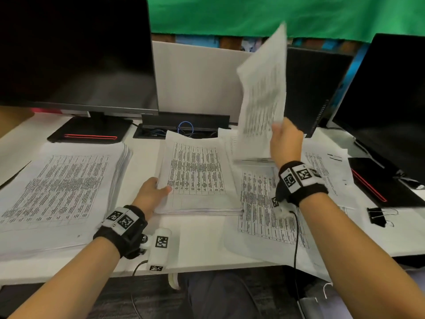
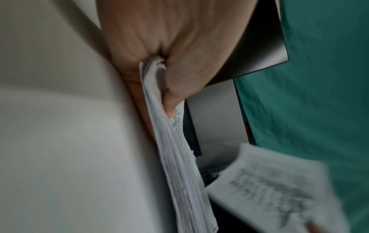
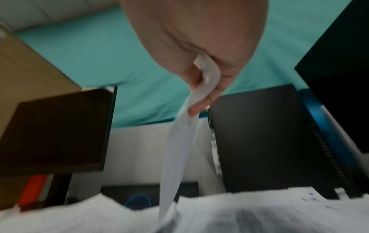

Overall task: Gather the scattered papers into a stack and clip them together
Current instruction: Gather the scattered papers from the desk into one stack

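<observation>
A stack of printed papers (image 1: 197, 178) lies at the desk's middle. My left hand (image 1: 153, 192) grips its near left corner, thumb on top; the left wrist view shows the stack's edge (image 2: 175, 154) pinched between thumb and fingers. My right hand (image 1: 286, 140) holds a printed sheet (image 1: 264, 88) raised upright above the desk, and the right wrist view shows that sheet (image 3: 179, 141) pinched edge-on. More loose sheets (image 1: 266, 203) lie under my right wrist. A black binder clip (image 1: 378, 216) rests at the right, away from both hands.
A thick pile of printed pages (image 1: 59, 192) lies at the left. Two dark monitors (image 1: 76, 54) (image 1: 388, 100) stand at the back corners, their bases on the white desk (image 1: 202, 245). A cable tray with a blue cable (image 1: 185, 128) sits behind the stack.
</observation>
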`<action>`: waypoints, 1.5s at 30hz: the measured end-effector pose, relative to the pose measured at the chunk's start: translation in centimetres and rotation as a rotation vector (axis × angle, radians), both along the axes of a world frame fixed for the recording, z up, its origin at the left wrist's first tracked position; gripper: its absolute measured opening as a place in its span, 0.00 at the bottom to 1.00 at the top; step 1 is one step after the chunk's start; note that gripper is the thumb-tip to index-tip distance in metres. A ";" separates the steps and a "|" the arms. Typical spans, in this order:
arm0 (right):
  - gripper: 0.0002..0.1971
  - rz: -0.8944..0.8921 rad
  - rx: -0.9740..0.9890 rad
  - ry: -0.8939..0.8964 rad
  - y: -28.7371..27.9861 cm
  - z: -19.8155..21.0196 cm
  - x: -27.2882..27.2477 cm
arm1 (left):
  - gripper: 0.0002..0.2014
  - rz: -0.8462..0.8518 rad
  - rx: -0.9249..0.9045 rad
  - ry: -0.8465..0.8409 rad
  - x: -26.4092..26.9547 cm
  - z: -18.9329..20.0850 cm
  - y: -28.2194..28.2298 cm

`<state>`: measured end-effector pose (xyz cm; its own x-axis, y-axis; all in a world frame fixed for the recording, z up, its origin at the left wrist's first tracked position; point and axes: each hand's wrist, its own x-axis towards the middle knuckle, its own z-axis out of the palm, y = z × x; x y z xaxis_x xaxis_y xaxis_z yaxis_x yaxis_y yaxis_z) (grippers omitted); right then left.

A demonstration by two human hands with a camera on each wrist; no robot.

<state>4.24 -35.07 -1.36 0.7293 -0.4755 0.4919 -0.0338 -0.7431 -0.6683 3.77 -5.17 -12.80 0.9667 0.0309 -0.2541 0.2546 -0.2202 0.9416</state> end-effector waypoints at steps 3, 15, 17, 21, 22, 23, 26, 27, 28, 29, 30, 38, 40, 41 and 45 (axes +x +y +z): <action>0.13 0.100 0.250 -0.152 0.4 1.1 -0.9 | 0.15 -0.008 0.005 -0.003 0.0 0.1 -0.1; 0.33 0.364 0.670 0.712 5.1 -11.0 -0.8 | 0.33 0.019 -0.085 0.148 0.4 0.8 0.0; 0.36 0.372 0.629 0.734 4.3 -13.0 0.4 | 0.32 -0.016 -0.188 0.174 0.5 0.5 0.3; 0.35 0.348 0.614 0.732 5.4 -11.5 -0.4 | 0.29 -0.039 -0.128 0.169 -0.2 1.3 -0.1; 0.34 0.333 0.602 0.728 5.4 -11.7 -0.2 | 0.26 -0.044 -0.072 0.137 -0.2 1.2 -0.1; 0.34 0.325 0.598 0.738 5.4 -11.8 0.0 | 0.23 -0.064 -0.030 0.101 -0.1 1.0 -0.1; 0.36 0.376 0.704 0.791 4.7 -10.8 0.2 | 0.15 -0.097 0.008 0.038 -0.1 0.4 0.0; 0.34 0.392 0.772 0.769 4.1 -10.2 0.6 | 0.13 -0.095 0.005 0.034 0.0 0.2 0.0; 0.30 0.379 0.847 0.702 3.4 -9.5 1.2 | 0.12 -0.088 0.004 0.033 0.1 0.3 0.0; 0.26 0.317 0.905 0.603 2.6 -8.8 1.8 | 0.12 -0.080 0.003 0.031 0.1 0.3 0.0; 0.24 0.231 0.967 0.500 1.6 -8.3 2.5 | 0.11 -0.075 0.001 0.031 0.1 0.4 -0.1; 0.35 0.171 0.761 0.475 -0.8 -7.1 5.1 | 0.10 -0.055 -0.021 0.014 -0.1 0.4 -0.2; 0.30 0.175 0.790 0.419 -0.9 -6.6 5.9 | 0.11 -0.053 -0.021 0.021 -0.3 0.6 -0.2; 0.26 0.206 0.848 0.367 -1.1 -6.2 6.0 | 0.11 -0.052 -0.025 0.027 -0.3 0.6 -0.1; 0.10 0.191 1.056 0.123 -3.1 -4.1 5.1 | 0.10 -0.075 -0.057 0.050 -0.4 1.0 0.1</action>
